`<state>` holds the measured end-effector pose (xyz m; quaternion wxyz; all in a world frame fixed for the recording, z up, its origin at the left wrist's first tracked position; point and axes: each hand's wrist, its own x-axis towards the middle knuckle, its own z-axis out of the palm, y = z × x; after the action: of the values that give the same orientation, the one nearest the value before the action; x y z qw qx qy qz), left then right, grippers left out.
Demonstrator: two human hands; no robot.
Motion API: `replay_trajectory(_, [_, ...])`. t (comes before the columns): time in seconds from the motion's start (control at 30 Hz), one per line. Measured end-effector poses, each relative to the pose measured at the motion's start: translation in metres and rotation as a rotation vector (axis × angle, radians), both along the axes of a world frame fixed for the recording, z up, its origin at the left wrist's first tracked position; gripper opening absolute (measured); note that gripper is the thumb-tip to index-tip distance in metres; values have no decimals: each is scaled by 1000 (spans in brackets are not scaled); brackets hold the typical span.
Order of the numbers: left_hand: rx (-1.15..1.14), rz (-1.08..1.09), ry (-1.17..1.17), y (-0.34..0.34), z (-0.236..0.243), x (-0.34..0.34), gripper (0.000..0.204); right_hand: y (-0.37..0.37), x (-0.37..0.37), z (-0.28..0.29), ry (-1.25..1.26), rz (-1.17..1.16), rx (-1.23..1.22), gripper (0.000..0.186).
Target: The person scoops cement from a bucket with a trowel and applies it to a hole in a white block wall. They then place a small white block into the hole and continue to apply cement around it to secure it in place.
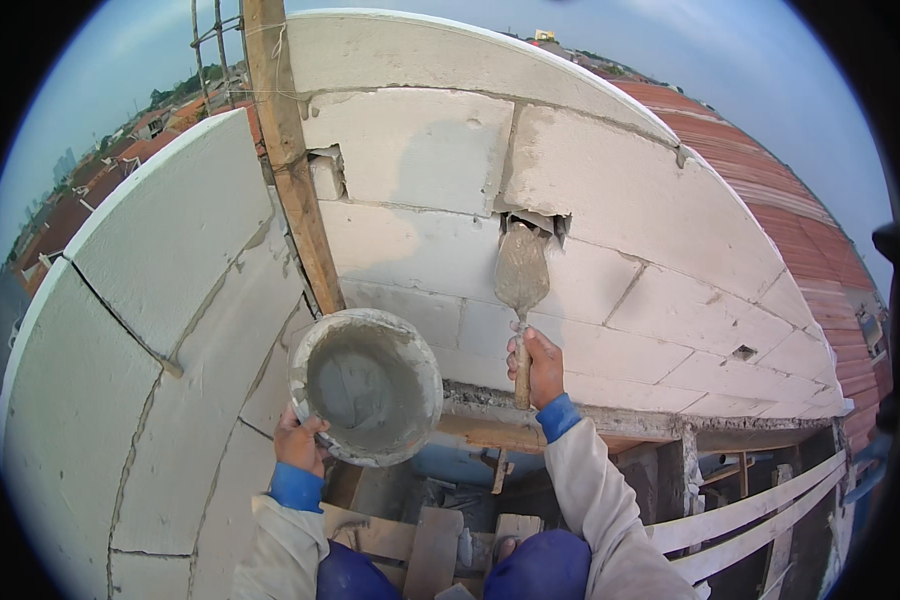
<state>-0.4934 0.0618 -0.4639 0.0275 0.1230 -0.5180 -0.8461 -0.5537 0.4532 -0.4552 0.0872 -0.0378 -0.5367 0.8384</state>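
Right hand [540,368] grips masonry trowel [522,280], pointing 12 o'clock; left hand [300,442] pinches bucket [424,385] rim, 8 o'clock. Thumb slip could spill mortar [358,385].

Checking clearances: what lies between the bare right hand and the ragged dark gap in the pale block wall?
In the head view, a grey, mortar-smeared trowel spans it: handle in the right hand, blade tip at the ragged gap.

A rough wooden post [290,180] stands far left, thin rods [222,45] beyond it. Pale block panelling [185,320] fills the left side — red-tiled rooftops [160,130] spread behind. To the right lies a rust-red corrugated roof [770,175]; near right, pale planks [745,505] slant — loose boards [435,555] lie near centre.
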Motion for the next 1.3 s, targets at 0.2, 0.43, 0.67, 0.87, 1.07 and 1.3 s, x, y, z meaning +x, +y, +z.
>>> replay_trajectory(0.2, [11, -75, -35, -5, -9, -3, 48, -16, -8, 30, -83, 48, -219, 38])
replay_trajectory(0.43, [-21, -42, -141, 8, -25, -13, 42, 37, 15, 84, -385, 387, -376, 41])
replay_trajectory(0.67, [51, -83, -263, 39, -28, -26, 31, 63, 61, 121, -671, 387, -134, 40])
replay_trajectory(0.87, [-77, -217, -251, 33, -34, -23, 26, 5, 112, 79, -662, 615, 667, 43])
replay_trajectory(1.07, [-257, -393, -335, -15, -43, 5, 40, -80, 86, 18, -26, 1050, 1333, 36])
replay_trajectory(1.3, [-189, -276, -436, -113, -110, 99, 53, -46, 158, -82, 4, 746, 723, 17])
